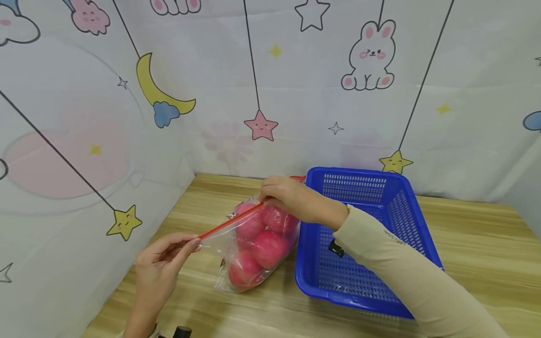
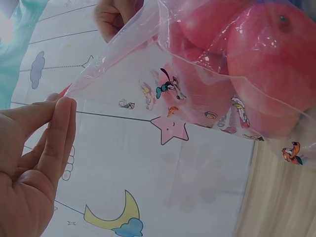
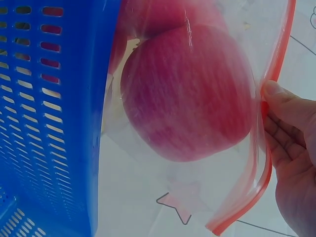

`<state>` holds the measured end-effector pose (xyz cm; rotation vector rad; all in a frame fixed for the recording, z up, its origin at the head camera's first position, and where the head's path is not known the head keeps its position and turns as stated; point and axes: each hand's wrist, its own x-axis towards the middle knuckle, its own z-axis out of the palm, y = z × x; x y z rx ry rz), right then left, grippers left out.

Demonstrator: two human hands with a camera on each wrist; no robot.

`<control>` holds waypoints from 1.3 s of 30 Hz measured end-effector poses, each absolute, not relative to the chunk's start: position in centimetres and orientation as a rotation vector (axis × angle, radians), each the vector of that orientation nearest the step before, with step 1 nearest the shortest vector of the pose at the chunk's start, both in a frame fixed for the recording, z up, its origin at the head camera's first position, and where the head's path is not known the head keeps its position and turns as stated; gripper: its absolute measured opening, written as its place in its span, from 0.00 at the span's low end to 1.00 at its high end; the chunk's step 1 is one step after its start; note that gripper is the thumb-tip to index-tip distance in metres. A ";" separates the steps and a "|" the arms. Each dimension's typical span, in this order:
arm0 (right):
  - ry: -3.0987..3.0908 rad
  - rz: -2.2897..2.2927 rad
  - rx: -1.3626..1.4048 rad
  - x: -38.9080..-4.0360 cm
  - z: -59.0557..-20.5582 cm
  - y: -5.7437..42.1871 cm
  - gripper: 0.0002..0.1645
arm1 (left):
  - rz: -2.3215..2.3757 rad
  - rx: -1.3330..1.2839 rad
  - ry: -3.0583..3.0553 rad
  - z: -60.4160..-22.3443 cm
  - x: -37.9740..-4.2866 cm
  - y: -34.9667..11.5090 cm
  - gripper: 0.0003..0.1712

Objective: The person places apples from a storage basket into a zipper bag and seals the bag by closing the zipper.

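A clear zip bag [image 1: 220, 280] packed with several pink-red apples [image 1: 270, 248] leans on the wooden table. Along its mouth runs a red zip strip [image 1: 232, 219], stretched straight between both hands. My left hand [image 1: 158, 265] pinches the strip's left end between thumb and fingertips. Farther along, my right hand [image 1: 291, 199] holds the strip, its thumb [image 3: 281, 98] on the red edge in the right wrist view. Past that thumb, the strip's free end [image 3: 237, 215] curves away. Small cartoon figures [image 2: 170, 89] are printed on the bag in the left wrist view.
An upright blue plastic basket [image 1: 302, 267] with slotted walls stands just right of the bag, and my right forearm [image 1: 380, 244] reaches across it. Behind the table [image 1: 477, 244] hangs a white cloth [image 1: 220, 70] with stars, a moon and rabbits; it also covers the left side.
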<state>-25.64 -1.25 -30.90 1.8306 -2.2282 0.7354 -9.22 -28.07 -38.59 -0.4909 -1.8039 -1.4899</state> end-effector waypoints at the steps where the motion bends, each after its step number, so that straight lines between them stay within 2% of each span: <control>1: -2.238 0.739 1.826 -25.6 -30.9 -1.2 0.06 | -1.495 -0.493 -1.801 -38.6 -9.2 -28.1 0.17; 39: -2.238 0.771 1.755 -27.4 -30.9 0.9 0.06 | -1.565 -0.530 -1.768 -38.2 -8.8 -28.1 0.15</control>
